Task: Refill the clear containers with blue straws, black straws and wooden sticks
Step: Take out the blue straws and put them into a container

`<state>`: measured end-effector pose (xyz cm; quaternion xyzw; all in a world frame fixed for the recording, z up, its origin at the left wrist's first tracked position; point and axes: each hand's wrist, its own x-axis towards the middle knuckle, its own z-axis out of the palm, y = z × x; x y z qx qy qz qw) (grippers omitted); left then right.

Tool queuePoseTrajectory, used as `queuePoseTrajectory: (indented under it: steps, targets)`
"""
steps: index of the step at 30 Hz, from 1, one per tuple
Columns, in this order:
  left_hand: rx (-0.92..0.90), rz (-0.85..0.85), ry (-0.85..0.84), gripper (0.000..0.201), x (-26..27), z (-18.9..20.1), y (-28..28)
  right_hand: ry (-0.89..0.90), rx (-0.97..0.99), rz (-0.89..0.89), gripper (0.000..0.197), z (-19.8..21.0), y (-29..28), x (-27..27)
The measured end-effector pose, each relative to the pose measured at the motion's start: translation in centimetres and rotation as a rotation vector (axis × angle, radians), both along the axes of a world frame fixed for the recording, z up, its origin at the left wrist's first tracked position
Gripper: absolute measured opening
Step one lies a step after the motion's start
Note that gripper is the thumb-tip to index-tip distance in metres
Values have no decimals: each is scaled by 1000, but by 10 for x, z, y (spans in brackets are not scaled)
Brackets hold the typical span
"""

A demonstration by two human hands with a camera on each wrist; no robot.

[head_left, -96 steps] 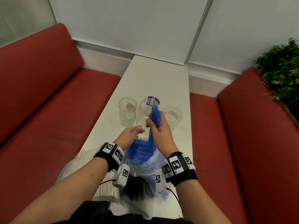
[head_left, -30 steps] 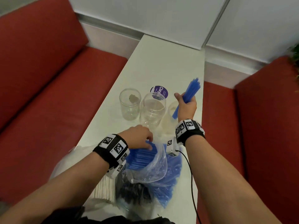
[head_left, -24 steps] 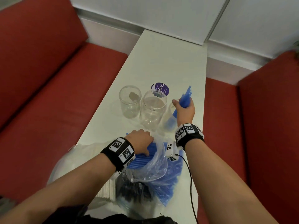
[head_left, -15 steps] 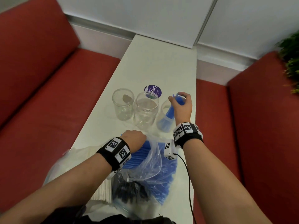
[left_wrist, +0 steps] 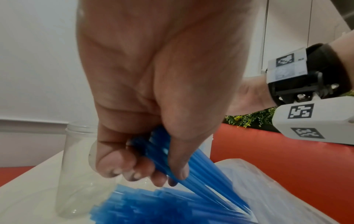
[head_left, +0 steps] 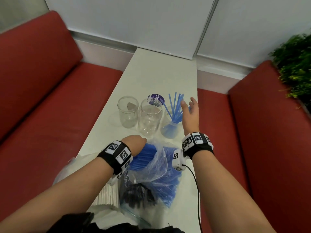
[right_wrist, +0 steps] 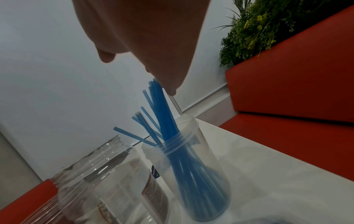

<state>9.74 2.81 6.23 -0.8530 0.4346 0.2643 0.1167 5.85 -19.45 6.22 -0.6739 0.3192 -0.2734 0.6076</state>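
Refilling w/ blue straws is the step in hand. First batch of blue straws (head_left: 175, 106) is seen standing in the right container (head_left: 169, 130), fanned out above the rim, some leaning left toward the middle container (head_left: 149, 120). Right hand (head_left: 190, 113) is held just beside/above the straw tops, fingers (head_left: 184, 105) spread apart and holding nothing; in the right wrist view the fingertips are near the straw tips, contact can't be confirmed. Left hand (head_left: 134, 142) is placed at the mouth of the plastic bag (head_left: 151, 167) at the near end of the table (head_left: 161, 73); in the left wrist view its fingers (left_wrist: 134, 168) and thumb are clamped on a second bundle of blue straws (left_wrist: 191, 163), partly drawn out of the bag.

Left container (head_left: 128, 111) and middle container hold no straws. Black straws (head_left: 136, 194) and a white bundle (head_left: 107, 194) (likely wrapped wooden sticks, can't tell for sure) lie near, untouched.

Next move, as judged: second bundle to be lifted clear of the bag w/o dragging it, then dropped into the right container; loose fanned straws may need gathering first so they aren't knocked out.

Vs 0.5 s ago: right hand was closed on the straw bundle inside the right container; now it is released, fingers opened, and the straws are splayed. Vs 1.0 s ago: bundle was held above the table, not yet in. Left hand has stayed at the bag throughout.
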Motion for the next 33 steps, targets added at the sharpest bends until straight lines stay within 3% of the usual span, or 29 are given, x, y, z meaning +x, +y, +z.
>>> queuePoseTrajectory:
  steps: [5,9,11,13,14,16,18,20,23,25,29,31,33]
  targets:
    - [15,0,-4,26,-3,13,4,148,41,-88,71,6,4,-10]
    - [57,-15,-38,27,0,30,1,10,-274,-221,68,27,16,-19]
    - [82,-17,-57,27,1,41,-1,-114,-399,-178,59,40,33,-24]
    - [93,-8,-86,26,2,54,-2,-145,-405,58,54,45,50,-27]
    - [95,-10,-96,26,3,59,-4,-69,-370,265,56,44,57,-29]
    - [103,-26,-120,28,2,72,-7,238,-341,732,62,34,73,-33]
    - [108,-17,-129,35,0,86,-8,446,-357,973,72,17,88,-35]
    - [74,-3,-141,34,-1,101,-10,462,-338,918,60,1,101,-35]
    - [60,16,-150,26,-7,129,-12,392,-226,766,21,-6,115,-33]
    - [-6,-18,-205,25,-7,145,-16,278,-163,710,14,-4,119,-31]
    - [-473,-24,-293,53,-4,155,-22,147,-60,558,26,8,121,-21]
    - [-651,-35,-360,56,-7,149,-27,145,-82,522,30,14,121,-13]
    - [-904,-20,-204,52,-7,143,-30,116,-52,504,33,17,119,-10]
